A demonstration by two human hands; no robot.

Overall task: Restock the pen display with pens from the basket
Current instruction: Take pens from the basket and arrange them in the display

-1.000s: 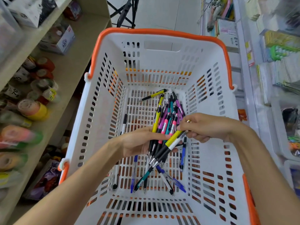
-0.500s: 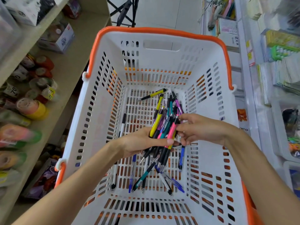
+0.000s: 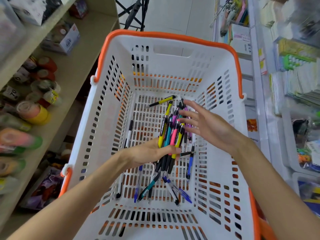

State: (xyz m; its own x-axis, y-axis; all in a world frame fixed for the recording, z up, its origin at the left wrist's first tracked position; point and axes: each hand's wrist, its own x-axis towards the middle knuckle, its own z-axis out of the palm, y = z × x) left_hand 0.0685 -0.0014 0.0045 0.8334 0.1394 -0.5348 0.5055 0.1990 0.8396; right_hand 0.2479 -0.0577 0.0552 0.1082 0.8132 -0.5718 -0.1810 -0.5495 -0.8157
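the white basket [image 3: 110,118] with orange handles sits below me, loose pens [image 3: 173,189] scattered on its floor. my left hand [image 3: 149,154] reaches in from 7 o'clock, thumb clamped over a bundle of pens [image 3: 170,134]. my right hand [image 3: 206,123], from 4 o'clock, spreads its fingers above the bundle's tops, gripping nothing.

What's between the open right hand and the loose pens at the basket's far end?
Nothing visible. The right hand hovers open just above the loose pens; the left hand grips its bundle beside them.
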